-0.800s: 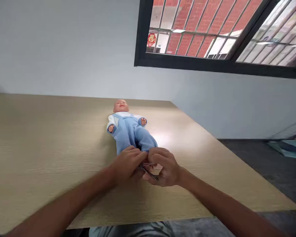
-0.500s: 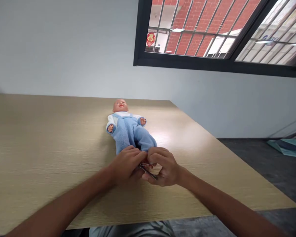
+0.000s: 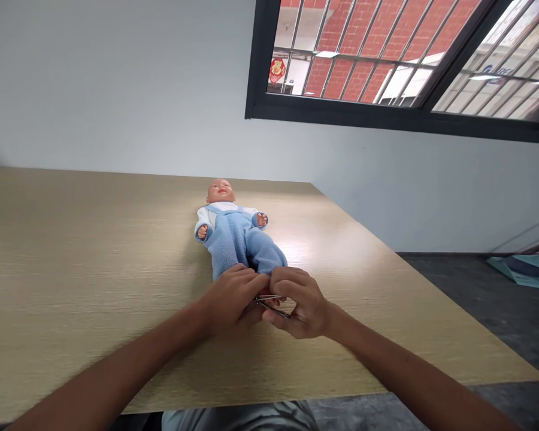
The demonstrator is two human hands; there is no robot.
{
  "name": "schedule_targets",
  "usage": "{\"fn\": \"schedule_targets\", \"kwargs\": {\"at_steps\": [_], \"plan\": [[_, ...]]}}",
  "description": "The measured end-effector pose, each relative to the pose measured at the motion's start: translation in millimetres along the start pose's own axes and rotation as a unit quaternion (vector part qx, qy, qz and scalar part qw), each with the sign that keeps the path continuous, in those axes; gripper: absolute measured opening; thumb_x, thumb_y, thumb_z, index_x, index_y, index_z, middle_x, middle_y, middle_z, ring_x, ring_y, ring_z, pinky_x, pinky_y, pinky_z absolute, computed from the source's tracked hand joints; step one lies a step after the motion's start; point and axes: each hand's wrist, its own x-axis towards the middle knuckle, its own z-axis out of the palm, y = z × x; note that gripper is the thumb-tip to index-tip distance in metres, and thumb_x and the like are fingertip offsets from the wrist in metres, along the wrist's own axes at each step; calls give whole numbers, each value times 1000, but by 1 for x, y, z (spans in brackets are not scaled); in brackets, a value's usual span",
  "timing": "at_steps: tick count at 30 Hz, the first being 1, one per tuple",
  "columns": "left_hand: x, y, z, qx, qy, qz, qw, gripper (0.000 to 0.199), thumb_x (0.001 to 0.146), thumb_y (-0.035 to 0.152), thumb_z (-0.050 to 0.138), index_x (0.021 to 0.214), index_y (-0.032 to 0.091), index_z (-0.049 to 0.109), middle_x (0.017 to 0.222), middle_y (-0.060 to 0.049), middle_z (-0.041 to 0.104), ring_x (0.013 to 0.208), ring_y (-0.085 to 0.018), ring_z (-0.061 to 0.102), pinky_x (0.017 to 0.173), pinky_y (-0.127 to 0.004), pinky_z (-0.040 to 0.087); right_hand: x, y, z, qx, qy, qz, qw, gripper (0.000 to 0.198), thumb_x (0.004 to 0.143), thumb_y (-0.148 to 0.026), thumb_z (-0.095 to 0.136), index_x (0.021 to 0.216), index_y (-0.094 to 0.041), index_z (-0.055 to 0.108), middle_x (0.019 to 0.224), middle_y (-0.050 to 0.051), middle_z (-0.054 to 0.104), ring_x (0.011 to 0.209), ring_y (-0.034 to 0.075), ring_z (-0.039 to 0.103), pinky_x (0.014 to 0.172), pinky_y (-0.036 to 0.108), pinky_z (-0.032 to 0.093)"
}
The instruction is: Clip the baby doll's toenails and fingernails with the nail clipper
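A baby doll (image 3: 232, 233) in a blue and white fleece outfit lies on its back, head away from me and feet towards me. My left hand (image 3: 236, 294) is closed around the doll's foot at the end of the leg, and its fingers hide most of that foot. Between the thumb and fingers of my right hand (image 3: 303, 302) is a metal nail clipper (image 3: 276, 312), its lever spread from the body. The clipper's tip points left and meets the left hand's fingers at the doll's toes. Exactly what lies between the jaws is too small to see.
The doll rests on a wood-grain table (image 3: 94, 251), whose right edge slants towards me. Behind it rises a pale wall with a dark-framed, barred window (image 3: 332, 114). Light-green folded objects (image 3: 521, 272) sit on the dark floor at far right.
The right thumb has come up a little, bringing the clipper's lever closer to its body. The left hand and the doll stay in place; the view has shifted slightly.
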Motion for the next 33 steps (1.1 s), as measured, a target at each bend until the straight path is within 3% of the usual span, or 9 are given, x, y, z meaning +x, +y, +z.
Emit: {"fn": "schedule_targets", "kwargs": {"at_steps": [16,33], "plan": [[0,1,0,8,-15,-12,1000,15,89,32,47,88,18,43,81,-3,56,70,-19,48,69,-33,28,-2,2,1,21,2,1,1000,30,98,-36,57,79,-21,41,67,-1,44,60,14,39,56,27,32],[-2,1,1,35,-35,-29,998,14,83,29,49,89,18,42,82,-4,57,72,-20,50,71,-35,32,2,-2,1,-32,9,-6,999,28,91,-37,62,81,-22,42,66,-1,43,58,15,42,52,26,37]]}}
